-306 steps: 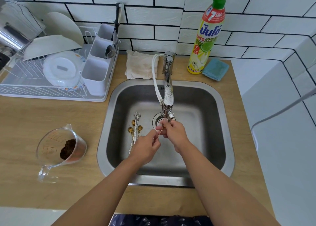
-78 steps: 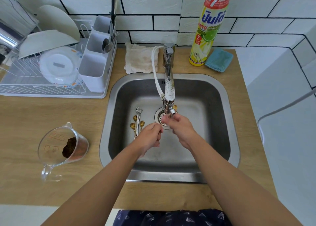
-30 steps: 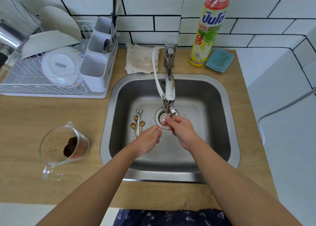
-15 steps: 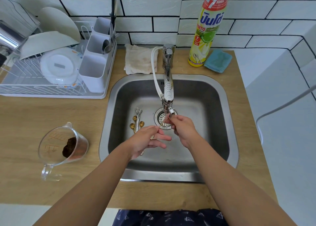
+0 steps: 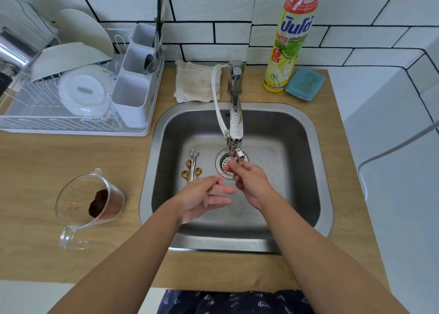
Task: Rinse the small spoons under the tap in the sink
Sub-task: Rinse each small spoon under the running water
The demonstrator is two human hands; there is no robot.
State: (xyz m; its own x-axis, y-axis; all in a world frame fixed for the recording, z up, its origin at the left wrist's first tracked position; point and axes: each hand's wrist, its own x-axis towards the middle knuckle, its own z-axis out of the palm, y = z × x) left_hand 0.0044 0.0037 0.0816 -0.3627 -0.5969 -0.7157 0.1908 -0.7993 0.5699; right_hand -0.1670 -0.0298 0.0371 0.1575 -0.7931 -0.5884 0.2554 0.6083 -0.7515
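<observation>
**A:** What am I looking at from my end?

**B:** A wooden tabletop [image 5: 71, 161] against a white tiled wall, with a steel sink [image 5: 318, 171] set into it. A dish rack [image 5: 71, 123] sits at the far left corner, a bottle of dish soap [image 5: 288, 52] and a blue sponge [image 5: 305, 83] along the far edge, and a clear measuring jug [image 5: 88, 206] with something dark in it near the left of the sink.

**A:** How far along would you say the rinsing is?

**B:** I'd judge it midway at best. One small spoon [image 5: 224, 171] is up under the tap [image 5: 235, 123], while a cluster of spoons [image 5: 192, 166], gold and silver, lies on the sink floor just left of the drain [image 5: 224, 164]. I can't tell from here which of those are already rinsed, nor can I make out the water stream clearly.

**A:** And the hands?

**B:** The left hand [image 5: 204, 196] pinches the thin handle of the held spoon between thumb and forefinger; its other fingers are stretched out loosely toward the right. The right hand [image 5: 249, 179] is right under the spout, fingers curled at the spoon's bowl end, apparently rubbing it. The bowl itself is hidden behind those fingertips, so I can't say how firmly it is held.

**A:** What's left?

**B:** By my reading, finishing this one and working through whatever in that cluster is unrinsed.
</observation>
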